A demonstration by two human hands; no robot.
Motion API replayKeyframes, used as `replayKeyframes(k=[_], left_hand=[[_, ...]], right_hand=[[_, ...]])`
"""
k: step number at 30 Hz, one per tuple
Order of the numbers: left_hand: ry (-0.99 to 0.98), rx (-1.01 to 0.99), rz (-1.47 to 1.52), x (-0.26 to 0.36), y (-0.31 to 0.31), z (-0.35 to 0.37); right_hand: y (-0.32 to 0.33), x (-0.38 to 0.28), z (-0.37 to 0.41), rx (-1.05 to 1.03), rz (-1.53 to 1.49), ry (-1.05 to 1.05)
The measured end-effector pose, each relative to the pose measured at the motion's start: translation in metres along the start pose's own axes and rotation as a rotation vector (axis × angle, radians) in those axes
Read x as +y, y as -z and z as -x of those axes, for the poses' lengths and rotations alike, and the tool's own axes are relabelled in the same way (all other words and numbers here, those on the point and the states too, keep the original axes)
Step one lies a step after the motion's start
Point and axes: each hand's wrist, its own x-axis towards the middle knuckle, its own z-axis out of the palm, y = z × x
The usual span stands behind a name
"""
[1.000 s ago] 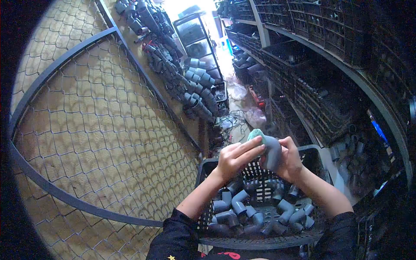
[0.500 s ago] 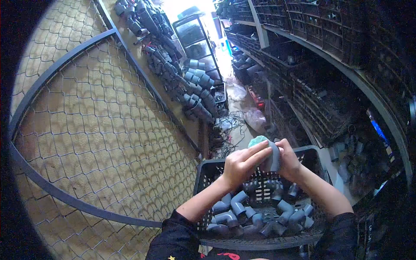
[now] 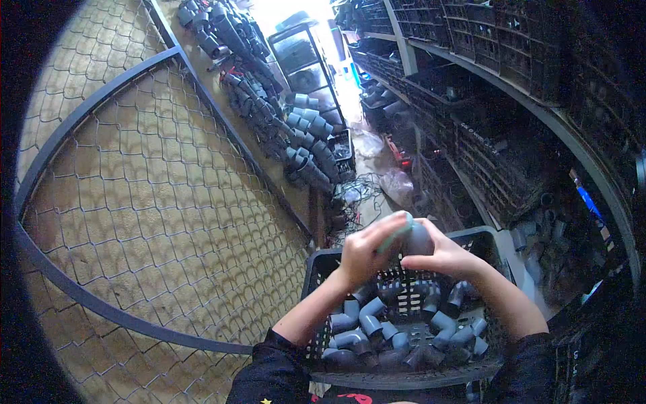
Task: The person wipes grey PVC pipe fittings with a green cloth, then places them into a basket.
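Over the far half of a black plastic crate [image 3: 404,377], both my hands are raised close together. My right hand [image 3: 449,256] is wrapped round a grey pipe fitting [image 3: 418,241], with the thumb on its near side. A thin pale green cloth [image 3: 397,234] is pressed under the fingers of my left hand [image 3: 363,250], right against the fitting's left side. Several grey pipe elbows [image 3: 371,322] lie loose in the crate below, some partly shadowed.
A chain-link mesh panel [image 3: 155,182] in a grey frame fills the left. Stacked grey pipe fittings [image 3: 309,124] stand behind it. Shelves with black crates [image 3: 498,148] line the right. Clear plastic bags [image 3: 397,187] and tangled wires [image 3: 360,209] lie on the floor ahead.
The fitting has turned in my hands, and my right hand now wraps it with its thumb toward me. My left hand has tilted more upright, with the cloth pulled in along its fingers.
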Motion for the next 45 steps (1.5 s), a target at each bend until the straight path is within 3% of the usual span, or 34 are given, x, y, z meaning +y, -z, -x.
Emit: replayKeyframes(k=[3,4,10,13,17,21,23,25,27,31,33,34,37,39,45], left_hand=[[0.317,0.001,0.074,-0.015,-0.001,0.005],[0.244,0.029,0.053,-0.016,-0.003,0.006],[-0.068,0.139,-0.127,-0.004,-0.016,0.008],[0.004,0.016,-0.147,0.000,-0.019,0.016],[-0.302,-0.095,-0.137,0.000,-0.029,0.018],[-0.225,-0.108,-0.206,-0.004,-0.017,0.013],[-0.051,-0.004,-0.067,-0.012,-0.018,0.008],[0.002,0.022,-0.049,-0.010,-0.020,0.009],[0.020,-0.055,-0.057,0.004,-0.021,0.013],[-0.105,-0.275,-0.152,0.010,-0.024,0.017],[-0.128,-0.225,-0.130,-0.001,-0.020,0.013],[-0.142,-0.202,-0.117,-0.004,-0.018,0.010],[0.024,-0.025,0.012,-0.013,-0.016,0.007],[0.015,-0.015,-0.020,-0.011,-0.017,0.010],[-0.075,-0.209,-0.158,0.007,-0.020,0.017]], right_hand=[[0.002,0.013,-0.006,0.053,0.309,0.223],[0.004,0.006,-0.003,0.077,0.329,0.139],[0.013,0.023,-0.008,0.184,0.596,0.244],[0.012,0.035,-0.010,0.210,0.606,0.221],[0.007,0.036,-0.009,0.243,0.532,0.208],[0.006,0.033,-0.011,0.247,0.537,0.286],[0.004,0.028,-0.009,0.267,0.522,0.246],[0.005,0.030,-0.009,0.282,0.568,0.218],[0.007,0.037,-0.012,0.314,0.594,0.272],[0.005,0.041,-0.013,0.335,0.640,0.227],[0.003,0.032,-0.010,0.287,0.597,0.151],[0.004,0.033,-0.012,0.279,0.571,0.222],[0.002,0.030,-0.010,0.329,0.593,0.246],[0.002,0.033,-0.011,0.320,0.607,0.240],[-0.001,0.027,-0.008,0.299,0.557,0.085]])
